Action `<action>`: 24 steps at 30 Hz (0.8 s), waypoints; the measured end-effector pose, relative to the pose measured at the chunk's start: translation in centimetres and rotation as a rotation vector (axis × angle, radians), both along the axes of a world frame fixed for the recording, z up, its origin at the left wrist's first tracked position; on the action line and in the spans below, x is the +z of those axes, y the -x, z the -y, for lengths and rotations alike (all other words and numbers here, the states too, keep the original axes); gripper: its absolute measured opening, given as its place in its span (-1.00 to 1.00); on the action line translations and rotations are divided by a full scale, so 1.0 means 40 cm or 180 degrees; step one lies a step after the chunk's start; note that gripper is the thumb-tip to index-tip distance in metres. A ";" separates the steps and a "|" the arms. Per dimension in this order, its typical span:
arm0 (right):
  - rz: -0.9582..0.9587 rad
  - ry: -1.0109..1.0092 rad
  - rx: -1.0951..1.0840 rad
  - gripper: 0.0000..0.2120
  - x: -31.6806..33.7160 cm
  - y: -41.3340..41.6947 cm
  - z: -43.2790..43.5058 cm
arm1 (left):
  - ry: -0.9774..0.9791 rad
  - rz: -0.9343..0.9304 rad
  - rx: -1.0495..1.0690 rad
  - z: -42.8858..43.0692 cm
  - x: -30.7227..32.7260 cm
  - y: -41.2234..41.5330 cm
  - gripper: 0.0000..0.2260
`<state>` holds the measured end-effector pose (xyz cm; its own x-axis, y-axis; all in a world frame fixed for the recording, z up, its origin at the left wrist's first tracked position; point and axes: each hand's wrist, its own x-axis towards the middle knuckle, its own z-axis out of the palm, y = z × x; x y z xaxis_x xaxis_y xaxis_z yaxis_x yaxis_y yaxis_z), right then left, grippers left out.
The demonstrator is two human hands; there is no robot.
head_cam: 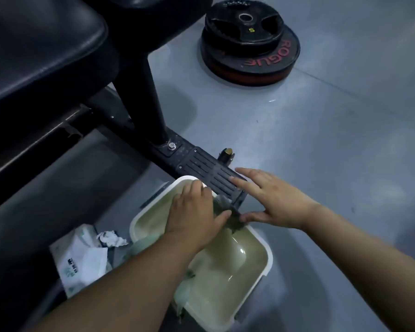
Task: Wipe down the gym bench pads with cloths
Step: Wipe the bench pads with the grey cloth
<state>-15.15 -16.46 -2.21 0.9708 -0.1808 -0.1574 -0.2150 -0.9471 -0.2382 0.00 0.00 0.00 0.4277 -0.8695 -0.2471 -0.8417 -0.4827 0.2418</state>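
A dark wet cloth [228,212] hangs between my two hands over a white basin [264,267] of murky greenish water. My left hand [194,212] grips the cloth from the left, thumb against it. My right hand [271,200] pinches its other end with the thumb while its fingers stretch flat over the bench's black foot plate [209,168]. The black bench pad [41,49] fills the upper left. A pale green cloth [182,295] drapes over the basin's near rim.
Stacked black weight plates [249,41] lie on the grey floor at the top. The bench's black post and base beam [139,109] run diagonally. A white packet [79,257] and crumpled tissue [110,238] lie left of the basin.
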 end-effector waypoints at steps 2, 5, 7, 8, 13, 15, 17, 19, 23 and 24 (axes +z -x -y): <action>-0.0057 -0.0032 0.0003 -0.22 -0.015 -0.012 0.013 | -0.0096 -0.0118 0.0075 0.008 -0.027 0.002 -0.49; -0.0071 0.0038 0.0112 -0.27 -0.045 -0.034 0.028 | -0.0176 -0.0304 0.0134 0.006 -0.060 -0.002 -0.54; -0.0097 -0.0035 0.0188 -0.28 -0.058 -0.048 0.036 | -0.0111 -0.0493 0.0235 0.005 -0.078 -0.012 -0.60; -0.0154 -0.0122 0.0201 -0.28 -0.057 -0.053 0.040 | -0.0056 -0.0624 0.0306 0.005 -0.080 -0.018 -0.64; -0.0507 -0.0475 0.0208 -0.37 -0.062 -0.063 0.042 | 0.0259 -0.1418 0.0715 0.006 -0.095 -0.021 -0.81; -0.0566 -0.0510 0.0245 -0.40 -0.061 -0.063 0.039 | 0.0288 -0.1539 0.0829 0.010 -0.095 -0.020 -0.86; -0.0531 -0.0626 0.0222 -0.44 -0.060 -0.062 0.035 | 0.0281 -0.1547 0.0867 0.014 -0.092 -0.021 -0.89; -0.0378 -0.0914 0.0132 -0.56 -0.054 -0.064 0.028 | 0.0296 -0.1602 0.0832 0.014 -0.091 -0.022 -0.85; -0.0194 -0.1346 -0.0085 -0.75 -0.041 -0.081 -0.001 | 0.0358 -0.1669 0.0772 0.005 -0.078 -0.032 -0.85; -0.0188 -0.1314 -0.0178 -0.79 -0.037 -0.084 -0.008 | 0.0356 -0.1654 0.0767 0.003 -0.073 -0.035 -0.85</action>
<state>-11.77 -16.14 -3.67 0.9485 -0.1432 -0.2827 -0.2881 -0.7612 -0.5811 1.39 -0.11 -2.94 0.4638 -0.7957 -0.3896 -0.4687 -0.5935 0.6543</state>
